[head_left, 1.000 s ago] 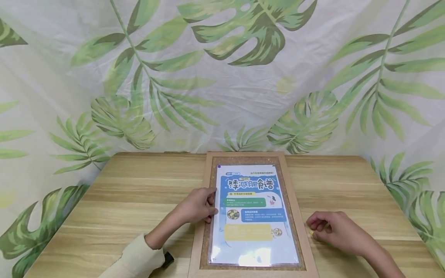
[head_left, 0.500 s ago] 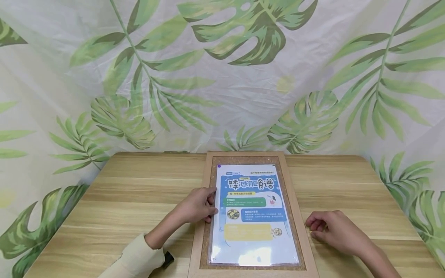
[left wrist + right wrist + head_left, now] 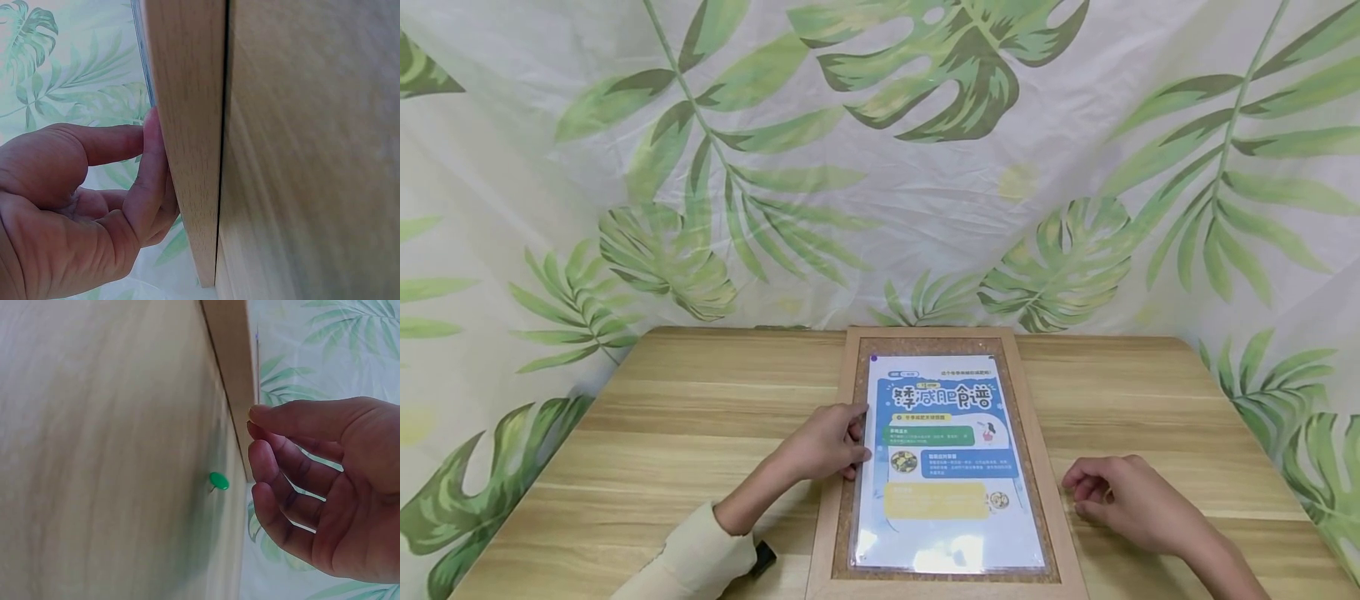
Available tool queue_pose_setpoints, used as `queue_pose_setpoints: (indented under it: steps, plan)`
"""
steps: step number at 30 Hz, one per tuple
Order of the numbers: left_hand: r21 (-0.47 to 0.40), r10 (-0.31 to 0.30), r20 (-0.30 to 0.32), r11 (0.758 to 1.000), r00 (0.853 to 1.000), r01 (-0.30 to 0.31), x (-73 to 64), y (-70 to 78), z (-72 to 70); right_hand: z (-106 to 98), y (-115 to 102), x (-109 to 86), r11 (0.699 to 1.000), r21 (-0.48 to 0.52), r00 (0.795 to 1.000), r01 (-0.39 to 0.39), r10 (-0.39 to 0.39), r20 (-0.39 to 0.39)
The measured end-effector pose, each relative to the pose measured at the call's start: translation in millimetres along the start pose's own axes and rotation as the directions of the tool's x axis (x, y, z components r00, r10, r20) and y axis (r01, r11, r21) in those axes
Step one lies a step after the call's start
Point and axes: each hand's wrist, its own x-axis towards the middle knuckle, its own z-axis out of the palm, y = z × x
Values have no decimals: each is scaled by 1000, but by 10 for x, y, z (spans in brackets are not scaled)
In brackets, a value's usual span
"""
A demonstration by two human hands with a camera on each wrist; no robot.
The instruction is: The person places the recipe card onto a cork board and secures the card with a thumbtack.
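Note:
A poster (image 3: 940,542) with blue, green and yellow panels lies on a wood-framed cork board (image 3: 1052,575). A purple thumbtack (image 3: 874,358) marks its top left corner, and a small dark spot its top right one. My left hand (image 3: 831,442) rests across the frame's left side, thumb and forefinger touching the poster's left edge. Beside the frame's right side, my right hand (image 3: 1123,500) hovers low over the table with thumb and forefinger pinched together. Only a yellowish trace of the thumbtack between them shows. Below it stands a green thumbtack (image 3: 219,480).
The wooden table (image 3: 715,400) extends on both sides of the board. A leaf-patterned cloth (image 3: 925,208) hangs behind and beside it. Near the left sleeve (image 3: 700,550) is a small black object (image 3: 763,559).
The yellow thumbtack at my right fingertips, seen earlier in the head view, is now hidden there by the fingers. The right hand shifts slightly; the left hand and the poster stay put.

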Motion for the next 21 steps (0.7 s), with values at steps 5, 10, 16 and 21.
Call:
queue_pose_setpoints:
  steps: [5, 10, 16, 21]
  plan:
    - [-1, -2, 1, 1000, 1000, 2, -6, 10, -6, -11, -56, -11, 1000, 20, 1000, 25, -24, -9]
    - [0, 1, 1, 1000, 1000, -1, -1, 18, -7, -9, -93, -11, 999, 25, 999, 38, -38, -23]
    - [-5, -6, 4, 1000, 1000, 6, -1, 22, -4, -4, -150, 6, 997, 57, 998, 54, -53, -19]
    - [-13, -13, 2, 1000, 1000, 13, -4, 11, 0, 2, -224, 54, 993, 103, 998, 60, -61, 1]
